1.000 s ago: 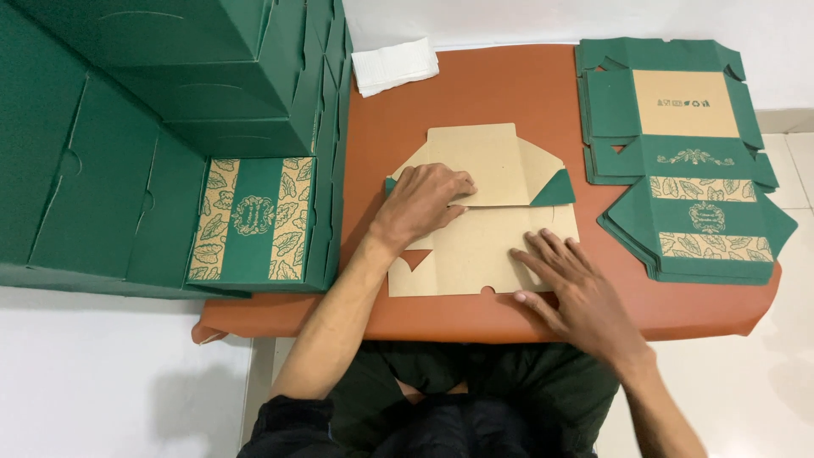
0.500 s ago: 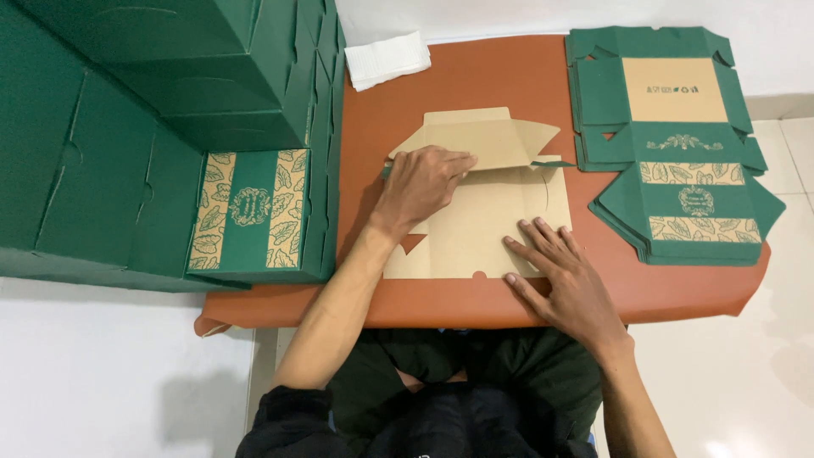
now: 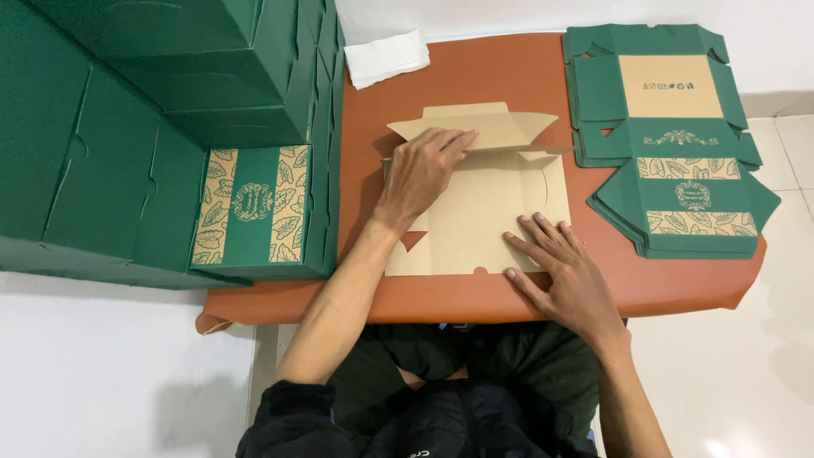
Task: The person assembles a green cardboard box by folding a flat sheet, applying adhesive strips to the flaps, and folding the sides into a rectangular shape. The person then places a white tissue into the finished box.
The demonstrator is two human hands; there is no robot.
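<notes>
A flat die-cut cardboard box blank (image 3: 483, 208) lies brown side up in the middle of the orange-brown table (image 3: 500, 68). Its far flap (image 3: 492, 127) is folded up and towards me. My left hand (image 3: 421, 170) presses on that flap and the panel's left part, fingers together and flat. My right hand (image 3: 560, 267) rests palm down with fingers spread on the blank's near right corner, holding it against the table. Neither hand grips anything.
A tall stack of assembled green boxes (image 3: 161, 136) with gold leaf bands fills the left. A pile of flat green blanks (image 3: 670, 136) lies at the right. Folded white paper (image 3: 388, 58) sits at the far edge. White floor surrounds the table.
The far flap has come up and folded towards me under my left hand. The green flaps that showed at the blank's sides are tucked out of sight. My right hand stayed on the near right corner.
</notes>
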